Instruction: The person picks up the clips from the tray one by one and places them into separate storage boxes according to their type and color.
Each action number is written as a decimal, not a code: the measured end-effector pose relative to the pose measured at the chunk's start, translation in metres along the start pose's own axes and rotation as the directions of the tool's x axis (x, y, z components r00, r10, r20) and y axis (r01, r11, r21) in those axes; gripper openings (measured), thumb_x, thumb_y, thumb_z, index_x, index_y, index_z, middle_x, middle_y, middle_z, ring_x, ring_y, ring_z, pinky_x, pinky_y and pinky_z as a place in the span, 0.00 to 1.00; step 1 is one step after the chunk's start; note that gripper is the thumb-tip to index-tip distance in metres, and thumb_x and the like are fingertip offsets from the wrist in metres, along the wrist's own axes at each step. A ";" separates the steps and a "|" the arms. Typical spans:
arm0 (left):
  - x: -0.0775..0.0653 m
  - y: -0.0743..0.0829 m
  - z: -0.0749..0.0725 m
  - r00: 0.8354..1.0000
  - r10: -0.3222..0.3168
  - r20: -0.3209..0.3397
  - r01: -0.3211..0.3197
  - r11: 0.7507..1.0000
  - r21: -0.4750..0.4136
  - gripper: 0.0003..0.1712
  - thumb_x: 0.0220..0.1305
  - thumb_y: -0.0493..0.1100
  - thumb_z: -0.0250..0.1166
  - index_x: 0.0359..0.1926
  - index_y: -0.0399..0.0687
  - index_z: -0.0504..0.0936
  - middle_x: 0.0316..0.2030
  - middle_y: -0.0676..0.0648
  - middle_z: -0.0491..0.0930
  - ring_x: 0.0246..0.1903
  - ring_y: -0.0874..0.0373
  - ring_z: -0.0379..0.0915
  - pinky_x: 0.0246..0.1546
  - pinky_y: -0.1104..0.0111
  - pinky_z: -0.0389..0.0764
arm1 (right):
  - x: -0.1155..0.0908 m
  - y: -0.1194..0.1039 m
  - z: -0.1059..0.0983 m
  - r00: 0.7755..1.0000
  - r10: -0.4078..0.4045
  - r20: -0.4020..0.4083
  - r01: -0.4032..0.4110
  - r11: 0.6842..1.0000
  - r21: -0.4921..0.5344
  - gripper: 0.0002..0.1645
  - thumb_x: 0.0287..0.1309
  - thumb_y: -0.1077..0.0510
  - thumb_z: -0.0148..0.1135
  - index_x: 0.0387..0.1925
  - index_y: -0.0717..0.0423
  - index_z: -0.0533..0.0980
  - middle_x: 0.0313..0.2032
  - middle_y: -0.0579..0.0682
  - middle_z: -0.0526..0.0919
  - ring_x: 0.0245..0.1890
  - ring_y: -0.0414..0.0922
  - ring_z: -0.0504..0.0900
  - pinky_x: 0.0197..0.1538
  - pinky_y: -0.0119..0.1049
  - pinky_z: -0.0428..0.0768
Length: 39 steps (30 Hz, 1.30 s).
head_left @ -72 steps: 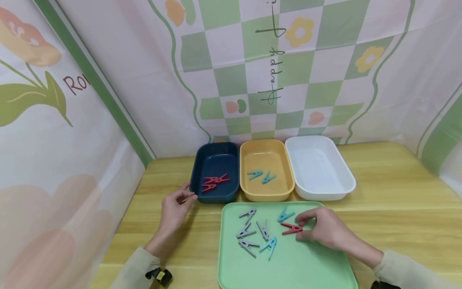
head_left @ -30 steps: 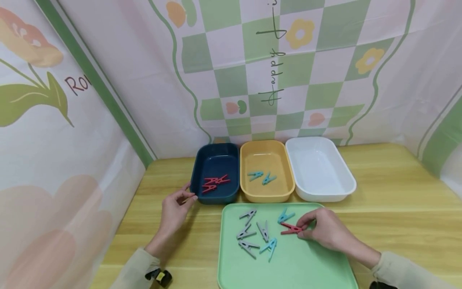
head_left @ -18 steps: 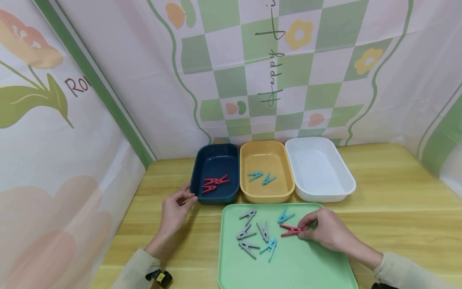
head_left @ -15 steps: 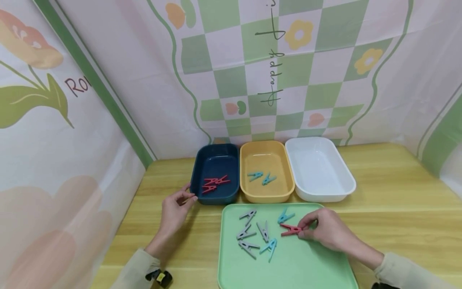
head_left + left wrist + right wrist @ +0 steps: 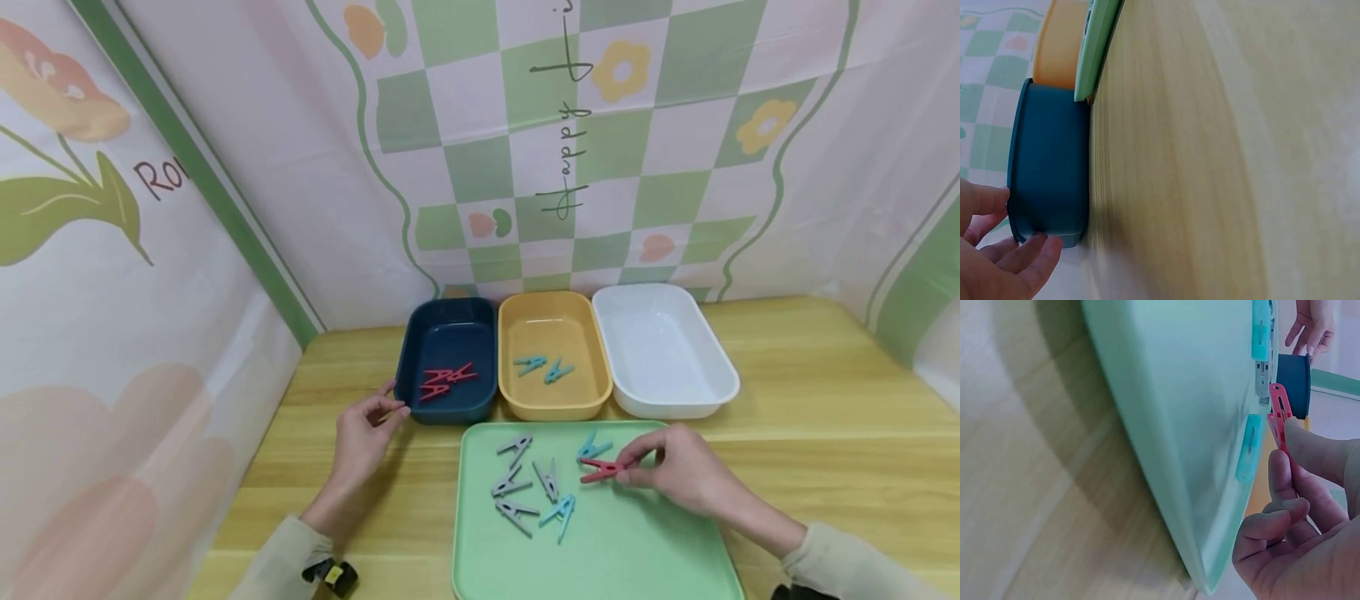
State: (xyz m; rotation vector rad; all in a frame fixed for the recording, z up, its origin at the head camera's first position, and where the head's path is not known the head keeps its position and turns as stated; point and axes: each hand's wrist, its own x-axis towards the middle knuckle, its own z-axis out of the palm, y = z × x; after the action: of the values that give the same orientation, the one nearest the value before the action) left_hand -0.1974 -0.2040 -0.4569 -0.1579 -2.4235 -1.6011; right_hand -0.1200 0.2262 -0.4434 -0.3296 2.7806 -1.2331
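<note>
My right hand (image 5: 686, 468) pinches a red clothespin (image 5: 600, 470) between thumb and fingertips, above the green tray (image 5: 615, 558). In the right wrist view the red clothespin (image 5: 1281, 412) points away from the fingers, apart from the tray surface. Two light blue clothespins (image 5: 558, 517) and several grey clothespins (image 5: 547, 480) lie on the tray. At the dark blue container (image 5: 457, 408), my left hand (image 5: 363, 442) holds the front left corner with thumb and fingers, as the left wrist view also shows. Three red clothespins (image 5: 437, 390) lie inside that container.
A yellow container (image 5: 555, 321) with two light blue clothespins (image 5: 531, 364) stands in the middle of the row. The white container (image 5: 663, 350) is on its right. All three stand behind the tray on a wooden table (image 5: 810, 375), with a patterned cloth (image 5: 480, 167) at the back.
My right hand has closed its fingertips on the red clothespin, which lay on the tray, and has raised it slightly. The left hand stays at the dark blue container.
</note>
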 end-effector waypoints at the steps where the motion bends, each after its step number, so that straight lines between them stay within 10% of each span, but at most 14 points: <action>1: 0.000 0.000 0.000 1.000 0.002 -0.001 -0.002 1.000 -0.001 0.02 0.66 0.29 0.73 0.38 0.33 0.88 0.65 0.39 0.80 0.62 0.45 0.79 0.48 0.70 0.86 | 0.000 -0.001 -0.001 1.000 -0.003 -0.001 0.003 1.000 0.004 0.09 0.49 0.57 0.84 0.33 0.45 0.90 0.29 0.37 0.85 0.23 0.40 0.70 0.25 0.33 0.71; 39: 0.001 -0.002 0.001 1.000 -0.002 -0.006 0.002 1.000 0.003 0.03 0.66 0.32 0.74 0.38 0.34 0.88 0.64 0.41 0.81 0.63 0.45 0.78 0.50 0.65 0.86 | 0.012 -0.040 -0.030 1.000 0.025 -0.012 -0.023 0.990 0.142 0.10 0.55 0.55 0.81 0.38 0.52 0.91 0.27 0.46 0.85 0.18 0.40 0.67 0.19 0.30 0.65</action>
State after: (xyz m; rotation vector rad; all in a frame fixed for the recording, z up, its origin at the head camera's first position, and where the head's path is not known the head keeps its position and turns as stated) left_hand -0.1988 -0.2041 -0.4587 -0.1507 -2.4219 -1.5968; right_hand -0.1302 0.2193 -0.3933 -0.2766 2.6802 -1.4225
